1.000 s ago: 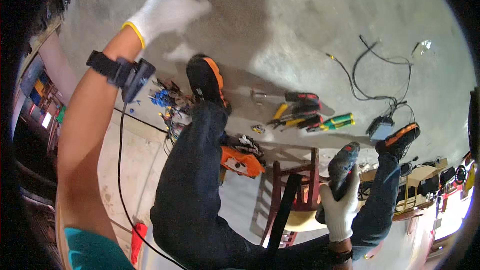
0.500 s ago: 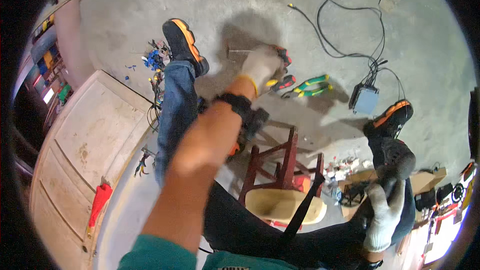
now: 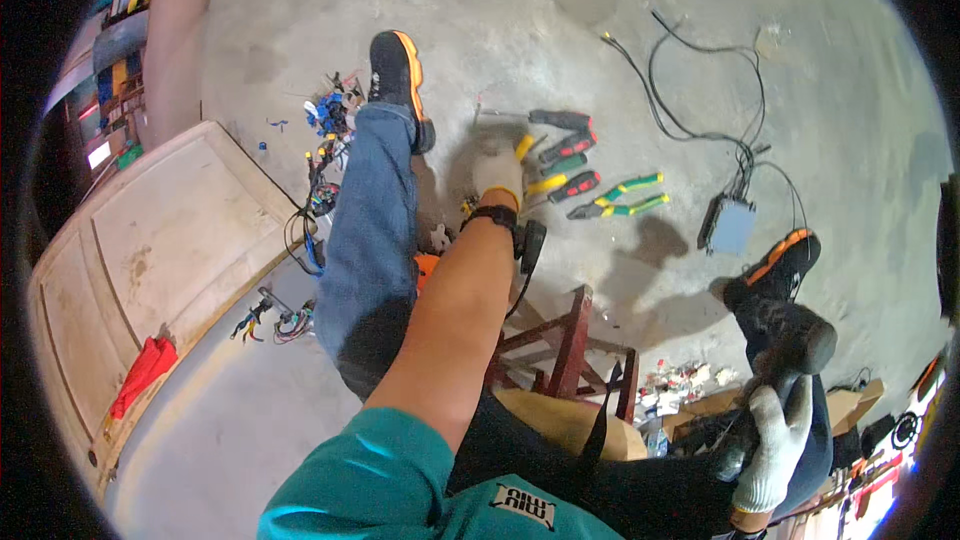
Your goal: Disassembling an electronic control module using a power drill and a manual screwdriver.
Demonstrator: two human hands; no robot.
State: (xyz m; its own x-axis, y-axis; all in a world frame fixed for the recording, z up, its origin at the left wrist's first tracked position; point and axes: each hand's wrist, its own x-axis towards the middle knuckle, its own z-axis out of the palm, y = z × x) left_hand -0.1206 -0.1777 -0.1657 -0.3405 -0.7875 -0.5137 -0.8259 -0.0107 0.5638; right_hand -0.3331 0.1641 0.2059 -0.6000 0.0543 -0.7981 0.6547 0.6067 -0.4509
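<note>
My left hand (image 3: 497, 168), in a white glove, reaches down to the floor beside several hand tools. Its fingers are hidden and blurred; a short yellow handle (image 3: 525, 147) shows beside them. To its right lie red-and-black handles (image 3: 567, 145), a red, black and yellow handle (image 3: 574, 187) and green-and-yellow combination pliers (image 3: 620, 197). A thin metal shaft (image 3: 503, 114) lies just beyond the hand. At my right thigh, my right hand (image 3: 775, 445), also gloved, is closed around a dark grey tool with a rounded end (image 3: 818, 348), whose kind I cannot make out.
A grey box with black cables (image 3: 733, 225) lies at the right. Wire scraps and blue bits (image 3: 330, 112) lie by my left shoe. A dark red wooden stool (image 3: 572, 345) stands between my legs. Left is a pale wooden panel (image 3: 185, 210) with a red cloth (image 3: 145, 377).
My left hand has moved from over the red-and-black handles toward my left shoe, uncovering those tools. My right hand keeps its hold on the dark grey tool. The view has shifted slightly.
</note>
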